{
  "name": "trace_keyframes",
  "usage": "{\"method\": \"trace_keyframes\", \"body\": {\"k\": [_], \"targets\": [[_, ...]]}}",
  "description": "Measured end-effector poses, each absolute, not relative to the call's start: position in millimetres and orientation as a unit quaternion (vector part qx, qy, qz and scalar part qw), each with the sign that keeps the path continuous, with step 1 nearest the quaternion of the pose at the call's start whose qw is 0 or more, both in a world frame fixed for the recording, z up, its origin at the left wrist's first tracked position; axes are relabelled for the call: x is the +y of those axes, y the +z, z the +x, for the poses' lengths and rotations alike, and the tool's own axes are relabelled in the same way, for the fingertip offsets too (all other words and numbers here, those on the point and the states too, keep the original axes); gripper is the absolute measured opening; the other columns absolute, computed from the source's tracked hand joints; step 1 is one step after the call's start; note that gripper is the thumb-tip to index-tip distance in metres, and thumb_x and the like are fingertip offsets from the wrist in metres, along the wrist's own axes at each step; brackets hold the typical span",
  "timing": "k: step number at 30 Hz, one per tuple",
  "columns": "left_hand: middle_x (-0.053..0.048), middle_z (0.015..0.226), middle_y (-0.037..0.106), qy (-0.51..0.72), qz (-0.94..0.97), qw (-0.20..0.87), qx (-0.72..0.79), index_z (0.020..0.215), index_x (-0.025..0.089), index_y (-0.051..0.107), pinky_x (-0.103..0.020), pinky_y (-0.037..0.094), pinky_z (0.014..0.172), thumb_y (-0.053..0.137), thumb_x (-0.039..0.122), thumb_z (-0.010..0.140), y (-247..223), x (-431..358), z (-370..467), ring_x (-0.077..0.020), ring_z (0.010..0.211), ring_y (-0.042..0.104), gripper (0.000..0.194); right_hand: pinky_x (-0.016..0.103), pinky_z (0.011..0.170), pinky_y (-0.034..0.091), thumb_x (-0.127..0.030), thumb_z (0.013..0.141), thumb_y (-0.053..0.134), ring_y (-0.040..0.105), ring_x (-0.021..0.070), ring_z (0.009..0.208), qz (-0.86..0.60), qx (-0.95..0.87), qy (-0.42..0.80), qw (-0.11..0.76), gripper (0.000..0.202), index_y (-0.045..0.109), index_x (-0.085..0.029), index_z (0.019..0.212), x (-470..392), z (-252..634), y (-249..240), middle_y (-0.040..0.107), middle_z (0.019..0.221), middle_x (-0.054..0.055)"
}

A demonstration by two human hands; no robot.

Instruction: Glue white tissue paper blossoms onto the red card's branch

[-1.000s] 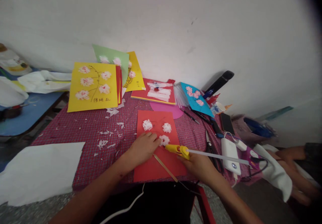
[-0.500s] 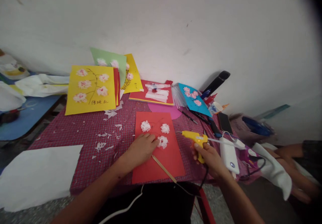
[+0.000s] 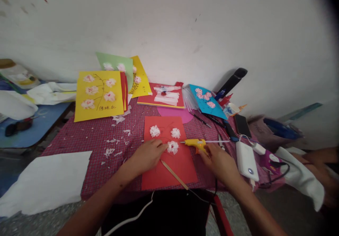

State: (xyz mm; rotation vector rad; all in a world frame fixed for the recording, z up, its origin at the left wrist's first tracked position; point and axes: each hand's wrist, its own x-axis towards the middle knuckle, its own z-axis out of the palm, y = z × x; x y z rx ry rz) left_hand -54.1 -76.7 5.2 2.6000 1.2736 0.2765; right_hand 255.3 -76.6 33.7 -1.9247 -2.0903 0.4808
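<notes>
Red card [image 3: 182, 165] lies at the lower centre of the frame, on a table [image 3: 63, 140] covered with checked cloth. Three white paper blossoms sit on it: one at upper left [image 3: 154, 131], one at upper right [image 3: 175, 133] and a lower one [image 3: 173, 152] near the card's middle, with faint drawn stems among them. Right of the card's centre, the right hand [image 3: 219, 160] has its fingers wrapped round the grip of a yellow glue gun [image 3: 195, 143], whose nozzle points left over the card, just beside the lower blossom. From its back a pale glue stick [image 3: 217, 141] runs toward the right. The left hand [image 3: 148, 154] rests on the card, fingertips beside that same blossom; whether those fingers pinch anything I cannot tell. Below them a thin wooden stick [image 3: 174, 174] lies slantwise toward the bottom edge.

I judge the step in hand to be glue work at the lower blossom. A next move there would call for a steady card under the left hand, a careful aim with the nozzle, and fingertips kept away from the hot tip.
</notes>
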Motion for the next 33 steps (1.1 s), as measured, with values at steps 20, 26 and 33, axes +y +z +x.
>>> {"method": "trace_keyframes", "body": {"k": [20,26,33], "targets": [[-0.007,0.100,0.066,0.150,0.736,0.082,0.655,0.100,0.019,0.064,-0.032,0.048,0.084,0.047,0.027,0.102,27.3,-122.6,-192.3,-0.0209,0.094,0.062,0.019,0.029,0.051,0.046,-0.022,0.092,0.049,0.071,0.0233,0.056,-0.455,-0.869,0.152,0.120,0.018,0.064,-0.022,0.081,-122.2,170.7,-12.7,0.072,0.068,0.006],[-0.011,0.102,0.066,0.154,0.653,0.065,0.738,0.095,0.017,0.066,-0.037,0.047,0.090,0.058,0.032,0.094,22.1,-47.0,-212.5,-0.0263,0.100,0.062,0.018,0.031,0.067,0.064,-0.020,0.093,0.052,0.079,0.0241,0.078,-0.375,-0.855,0.203,0.294,0.028,0.070,-0.026,0.114,-134.1,183.6,-16.6,0.080,0.096,0.009],[-0.013,0.094,0.066,0.231,0.607,0.109,0.753,0.078,0.016,0.065,-0.037,0.046,0.088,0.058,0.028,0.089,13.8,-23.9,-209.9,-0.0272,0.097,0.062,0.018,0.036,0.072,0.067,-0.022,0.094,0.057,0.078,0.0288,0.093,-0.371,-0.848,0.213,0.313,0.038,0.067,-0.033,0.129,-143.2,201.0,-19.6,0.077,0.109,0.011]]}}
